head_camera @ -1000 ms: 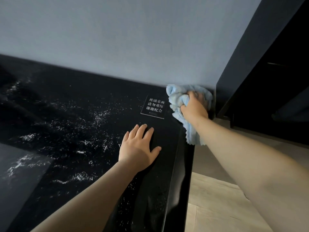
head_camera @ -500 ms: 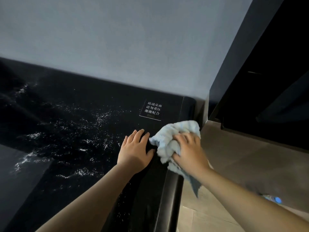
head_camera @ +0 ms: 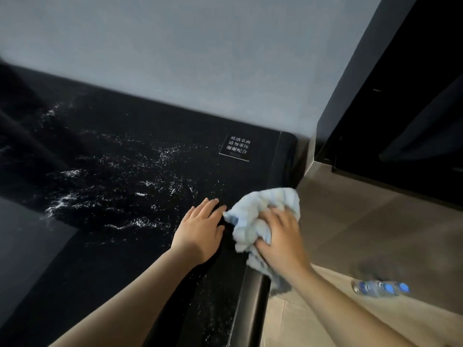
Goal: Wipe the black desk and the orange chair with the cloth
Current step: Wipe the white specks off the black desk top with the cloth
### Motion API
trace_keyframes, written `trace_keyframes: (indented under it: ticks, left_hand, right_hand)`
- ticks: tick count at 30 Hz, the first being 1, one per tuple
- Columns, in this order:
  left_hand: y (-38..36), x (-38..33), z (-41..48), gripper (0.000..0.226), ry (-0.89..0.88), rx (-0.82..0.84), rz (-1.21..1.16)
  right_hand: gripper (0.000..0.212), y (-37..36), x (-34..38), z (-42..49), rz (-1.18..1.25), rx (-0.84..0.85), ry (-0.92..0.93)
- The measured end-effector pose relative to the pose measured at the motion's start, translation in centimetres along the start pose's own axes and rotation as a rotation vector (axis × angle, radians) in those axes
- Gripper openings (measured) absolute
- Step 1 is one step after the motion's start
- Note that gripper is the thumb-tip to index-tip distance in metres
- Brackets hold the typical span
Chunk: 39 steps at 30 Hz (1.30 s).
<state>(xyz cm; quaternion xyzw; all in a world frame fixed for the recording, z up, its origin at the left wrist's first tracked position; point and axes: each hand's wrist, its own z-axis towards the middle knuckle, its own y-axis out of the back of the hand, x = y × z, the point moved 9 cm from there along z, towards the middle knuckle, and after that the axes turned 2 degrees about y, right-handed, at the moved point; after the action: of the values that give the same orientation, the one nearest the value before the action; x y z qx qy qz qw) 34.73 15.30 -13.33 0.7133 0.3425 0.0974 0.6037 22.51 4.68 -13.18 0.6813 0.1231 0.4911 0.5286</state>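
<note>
A bunched pale blue cloth (head_camera: pixel 260 221) lay on the right edge of the black desk (head_camera: pixel 130 176), gripped by the right hand (head_camera: pixel 283 242). Just beside it, the left hand (head_camera: pixel 200 232) rested flat on the desktop, fingers straight. A plastic bottle (head_camera: pixel 380 288) lay on the floor (head_camera: pixel 375 229).

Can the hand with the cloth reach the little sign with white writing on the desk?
Probably yes. The right hand holding the cloth is at the desk's right edge, and the sign lies farther back on the same surface. Only bare, speckled desktop lies between them, and the left hand rests off to the side.
</note>
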Motion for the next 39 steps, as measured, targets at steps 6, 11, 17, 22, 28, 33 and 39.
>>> trace_keyframes:
  ticks: [6,11,17,22,28,33,39]
  left_hand:
    - [0.3,3.4,-6.6,0.054,-0.079,-0.028,0.068]
    - [-0.9,6.0,-12.8,0.054,-0.112,0.015,0.066]
    - [-3.6,7.0,-18.1,0.055,-0.154,0.103,0.141]
    - [-3.7,7.3,-18.8,0.056,-0.187,0.104,0.167]
    - [-3.6,7.2,-18.9,0.056,-0.178,0.080,0.177]
    - [-3.7,6.9,-19.7,0.056,-0.149,0.077,0.160]
    - [-3.9,7.5,-20.9,0.056,-0.149,0.086,0.168]
  right_hand:
    - [0.025,0.2,2.7,-2.5,0.024,0.023,-0.043]
    - [0.040,-1.9,5.5,-8.6,-0.085,-0.065,-0.235]
    - [0.035,-3.6,7.9,-16.4,-0.104,-0.083,-0.185]
    - [0.034,-3.8,6.3,-13.4,-0.141,-0.146,-0.352]
    - [0.040,-6.7,10.0,-23.2,-0.109,-0.110,-0.167]
    - [0.042,-6.0,8.0,-19.4,-0.096,-0.009,-0.247]
    - [0.051,-6.7,12.1,-24.5,-0.087,-0.004,-0.130]
